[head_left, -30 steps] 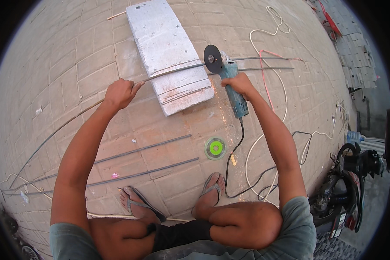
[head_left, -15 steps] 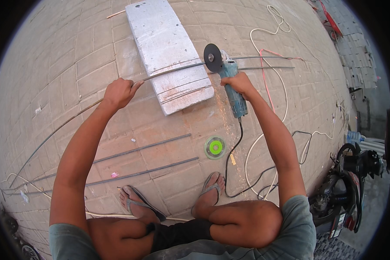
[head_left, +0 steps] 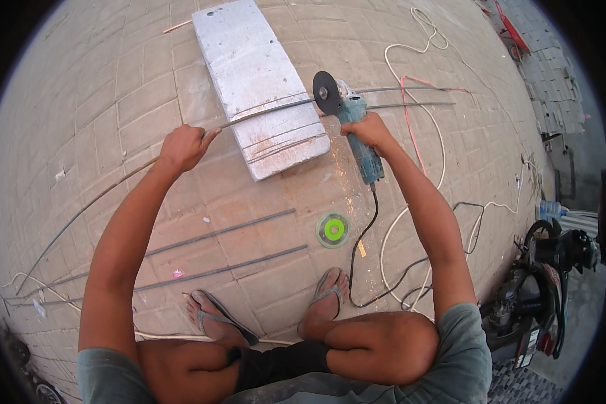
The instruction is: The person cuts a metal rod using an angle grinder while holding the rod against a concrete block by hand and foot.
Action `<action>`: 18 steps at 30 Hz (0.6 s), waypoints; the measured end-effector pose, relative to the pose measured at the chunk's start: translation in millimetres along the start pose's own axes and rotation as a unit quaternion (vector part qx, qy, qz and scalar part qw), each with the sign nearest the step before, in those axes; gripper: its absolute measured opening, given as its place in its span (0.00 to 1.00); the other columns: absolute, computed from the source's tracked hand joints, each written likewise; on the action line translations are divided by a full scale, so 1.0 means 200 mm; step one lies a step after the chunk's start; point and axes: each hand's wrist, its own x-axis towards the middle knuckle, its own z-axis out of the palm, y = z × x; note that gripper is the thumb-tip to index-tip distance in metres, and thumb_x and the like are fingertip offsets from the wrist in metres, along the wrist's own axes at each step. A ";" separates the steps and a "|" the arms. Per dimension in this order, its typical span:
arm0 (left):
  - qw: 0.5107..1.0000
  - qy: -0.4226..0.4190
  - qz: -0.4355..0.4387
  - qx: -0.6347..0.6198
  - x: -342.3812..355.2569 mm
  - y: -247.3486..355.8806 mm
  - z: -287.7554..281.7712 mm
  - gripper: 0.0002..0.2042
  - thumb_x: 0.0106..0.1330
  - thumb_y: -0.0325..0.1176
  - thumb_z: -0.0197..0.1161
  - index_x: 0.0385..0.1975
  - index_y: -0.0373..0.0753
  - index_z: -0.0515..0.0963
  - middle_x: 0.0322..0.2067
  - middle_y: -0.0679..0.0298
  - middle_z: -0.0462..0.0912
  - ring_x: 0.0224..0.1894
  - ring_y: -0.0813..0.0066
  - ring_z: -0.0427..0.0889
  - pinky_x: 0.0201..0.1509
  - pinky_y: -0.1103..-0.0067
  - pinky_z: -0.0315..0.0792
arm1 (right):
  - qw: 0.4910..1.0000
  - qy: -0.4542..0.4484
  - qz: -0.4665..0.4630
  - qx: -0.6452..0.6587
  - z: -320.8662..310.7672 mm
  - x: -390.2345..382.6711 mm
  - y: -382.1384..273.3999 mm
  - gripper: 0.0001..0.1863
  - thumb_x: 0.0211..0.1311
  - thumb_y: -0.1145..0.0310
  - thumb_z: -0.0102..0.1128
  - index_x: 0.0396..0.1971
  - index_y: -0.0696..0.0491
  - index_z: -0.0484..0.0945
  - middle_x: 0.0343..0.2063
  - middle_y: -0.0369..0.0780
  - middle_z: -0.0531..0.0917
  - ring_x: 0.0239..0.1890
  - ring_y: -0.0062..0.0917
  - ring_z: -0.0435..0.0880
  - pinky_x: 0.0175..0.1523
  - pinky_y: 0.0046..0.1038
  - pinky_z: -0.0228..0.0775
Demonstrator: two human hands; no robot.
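Note:
My left hand (head_left: 186, 147) is closed round a long thin metal rod (head_left: 269, 111), thumb laid along it. The rod runs from the lower left across the pale block (head_left: 249, 64) to the grinder's disc. In my right hand (head_left: 370, 131) is a teal angle grinder (head_left: 365, 159), held by its body. Its dark disc (head_left: 327, 93) stands upright at the rod, just beyond the block's right edge; whether it touches the rod is hard to tell. Orange sparks (head_left: 349, 182) drop below it toward my feet.
A green-centred disc (head_left: 332, 229) lies before my right sandal (head_left: 329, 296). Two cut rods (head_left: 236, 263) lie at left. The black grinder cord (head_left: 367, 229) and a cream cable (head_left: 443, 145) loop at right. Farther right stand a motorcycle (head_left: 528, 303) and a red wheelbarrow (head_left: 512, 27).
Both hands keep their grips, and the grinder stays at almost the same place by the rod. The stream of sparks looks somewhat thinner now. The view has shifted very slightly.

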 end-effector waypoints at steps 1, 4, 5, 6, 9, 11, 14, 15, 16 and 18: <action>1.000 -0.001 0.001 0.001 0.00 -0.01 0.00 0.36 0.79 0.61 0.47 0.25 0.31 0.84 0.27 0.39 0.84 0.35 0.38 0.84 0.43 0.52 0.77 | 1.000 -0.002 -0.001 0.003 0.00 -0.01 -0.01 0.24 0.38 0.59 0.77 0.26 0.67 0.85 0.27 0.49 0.87 0.28 0.35 0.86 0.35 0.36 0.77; 1.000 -0.007 -0.006 0.000 0.00 0.00 0.00 0.36 0.79 0.61 0.47 0.25 0.31 0.84 0.26 0.39 0.84 0.34 0.37 0.84 0.43 0.52 0.77 | 1.000 -0.009 0.004 -0.011 0.00 -0.01 -0.01 0.20 0.41 0.62 0.78 0.28 0.63 0.86 0.28 0.44 0.87 0.27 0.30 0.85 0.34 0.34 0.77; 1.000 -0.007 -0.006 -0.001 0.00 0.00 0.00 0.36 0.79 0.61 0.47 0.25 0.31 0.84 0.26 0.39 0.84 0.34 0.37 0.84 0.43 0.52 0.77 | 1.000 -0.009 0.004 -0.011 0.00 -0.01 -0.01 0.20 0.41 0.62 0.78 0.28 0.63 0.86 0.28 0.44 0.87 0.27 0.30 0.85 0.34 0.34 0.77; 1.000 -0.004 -0.001 0.000 0.01 0.00 0.00 0.36 0.79 0.61 0.48 0.24 0.31 0.84 0.26 0.39 0.83 0.34 0.37 0.84 0.42 0.52 0.77 | 1.000 0.000 0.000 -0.013 0.00 0.00 0.00 0.22 0.39 0.60 0.77 0.27 0.65 0.85 0.27 0.47 0.87 0.28 0.33 0.86 0.35 0.35 0.77; 1.000 0.000 0.002 0.003 0.01 0.00 0.00 0.36 0.79 0.60 0.48 0.24 0.31 0.84 0.26 0.38 0.83 0.34 0.37 0.84 0.42 0.52 0.77 | 1.000 0.009 -0.004 -0.013 0.01 -0.01 0.00 0.24 0.38 0.58 0.77 0.26 0.66 0.85 0.27 0.50 0.87 0.28 0.36 0.87 0.36 0.35 0.78; 1.000 0.000 0.002 0.004 0.01 -0.01 0.00 0.36 0.79 0.60 0.48 0.23 0.31 0.84 0.26 0.38 0.83 0.34 0.37 0.84 0.42 0.52 0.77 | 1.000 0.011 -0.005 -0.012 0.01 -0.01 -0.01 0.24 0.37 0.58 0.77 0.26 0.66 0.85 0.27 0.50 0.87 0.28 0.36 0.87 0.36 0.36 0.78; 1.000 -0.002 0.003 0.002 0.01 0.00 0.00 0.36 0.79 0.60 0.48 0.23 0.31 0.84 0.26 0.38 0.83 0.34 0.37 0.84 0.42 0.52 0.77 | 1.000 0.003 -0.004 -0.018 0.00 -0.01 0.00 0.24 0.37 0.58 0.77 0.27 0.66 0.85 0.27 0.50 0.87 0.29 0.37 0.87 0.37 0.36 0.78; 1.000 -0.005 0.001 0.003 0.01 0.00 0.00 0.36 0.79 0.60 0.47 0.23 0.31 0.84 0.26 0.38 0.83 0.34 0.37 0.84 0.42 0.52 0.77 | 1.000 0.006 -0.001 -0.022 0.01 -0.01 -0.01 0.25 0.38 0.58 0.77 0.27 0.66 0.85 0.27 0.51 0.87 0.29 0.37 0.87 0.37 0.36 0.77; 1.000 -0.007 -0.001 0.004 0.01 0.00 0.00 0.36 0.79 0.60 0.47 0.24 0.31 0.84 0.26 0.38 0.83 0.34 0.37 0.84 0.42 0.52 0.77 | 1.000 0.009 0.002 -0.026 0.01 -0.01 -0.01 0.25 0.38 0.57 0.77 0.26 0.67 0.85 0.27 0.51 0.87 0.29 0.37 0.87 0.37 0.36 0.77; 1.000 -0.010 -0.001 0.013 0.01 0.00 0.00 0.36 0.79 0.61 0.46 0.24 0.31 0.84 0.27 0.40 0.84 0.35 0.39 0.85 0.43 0.53 0.78 | 0.999 0.012 0.000 -0.040 0.01 -0.02 -0.02 0.25 0.38 0.57 0.77 0.26 0.67 0.85 0.27 0.51 0.87 0.29 0.37 0.87 0.37 0.36 0.77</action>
